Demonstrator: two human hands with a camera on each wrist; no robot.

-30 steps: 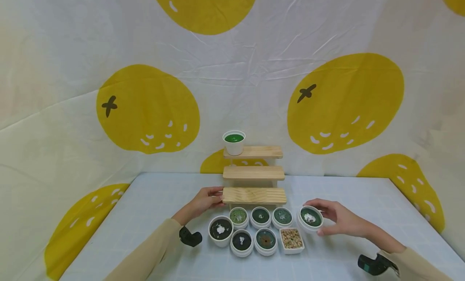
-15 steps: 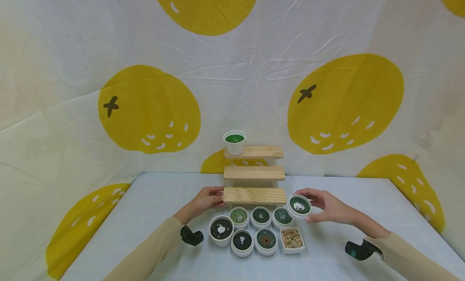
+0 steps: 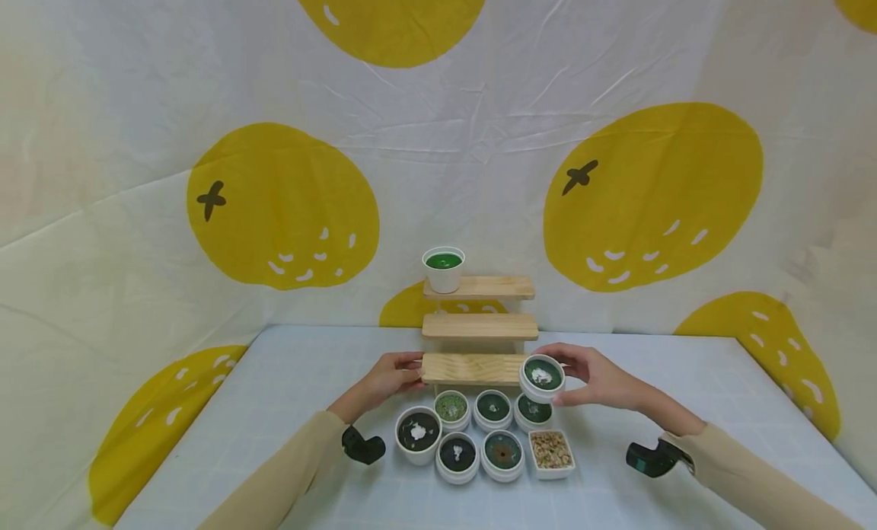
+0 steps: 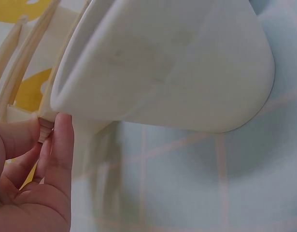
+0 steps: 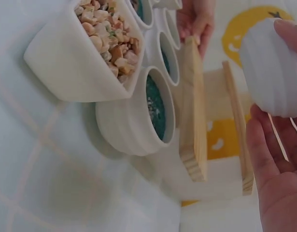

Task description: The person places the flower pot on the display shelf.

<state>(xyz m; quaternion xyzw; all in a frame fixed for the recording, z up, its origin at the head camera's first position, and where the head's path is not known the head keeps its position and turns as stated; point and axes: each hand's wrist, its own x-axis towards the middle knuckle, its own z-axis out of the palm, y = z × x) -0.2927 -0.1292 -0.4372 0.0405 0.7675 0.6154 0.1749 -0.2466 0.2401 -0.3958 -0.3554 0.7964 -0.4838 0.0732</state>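
My right hand point(image 3: 596, 374) grips a small round white pot point(image 3: 543, 378) by its side, thumb on one side and fingers on the other. Dark green filling with a white patch shows inside it. In the head view the pot overlaps the right end of the lowest shelf of a three-step wooden stand point(image 3: 473, 368); the right wrist view shows it raised off the table. My left hand point(image 3: 387, 379) pinches the left end of that lowest board, and the left wrist view shows thumb and fingertips on the board's end point(image 4: 46, 126).
Several white pots with dark or green filling stand in front of the stand, including a larger one point(image 3: 418, 435) at left. A square pot of pebbles point(image 3: 550, 452) stands at right. A white cup with green filling point(image 3: 444, 269) sits on the top shelf's left end.
My right hand has carried the white pot leftward and a little away from me, from beside the row of pots to the lowest shelf's right end. My left hand has stayed on the board.
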